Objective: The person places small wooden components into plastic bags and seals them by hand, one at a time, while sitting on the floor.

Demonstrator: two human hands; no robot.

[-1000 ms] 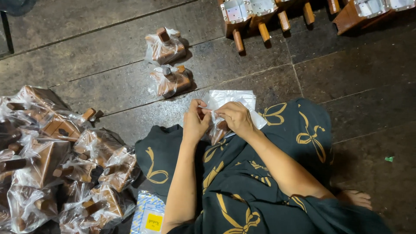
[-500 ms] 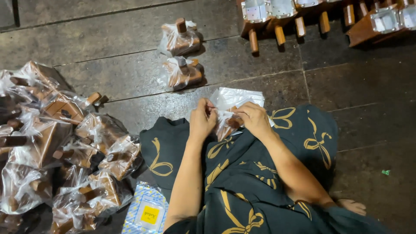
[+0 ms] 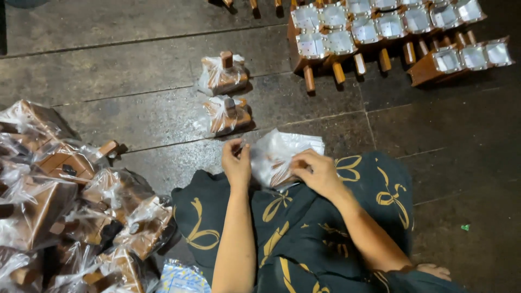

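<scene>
Clear plastic bag (image 3: pixel 278 157) with a brown wooden piece inside, resting on the lap over dark gold-patterned cloth (image 3: pixel 304 228). Left hand (image 3: pixel 236 165) pinching its left edge, right hand (image 3: pixel 317 172) gripping its right side. Two bagged pieces (image 3: pixel 223 92) beyond on the floor; a heap (image 3: pixel 70 206) at left.

- The floor (image 3: pixel 135 70) is dark stone slabs, worn and slightly glossy, with pale joint lines running across.
- Light falls unevenly: brighter at centre, murky toward the edges and corners.
</scene>
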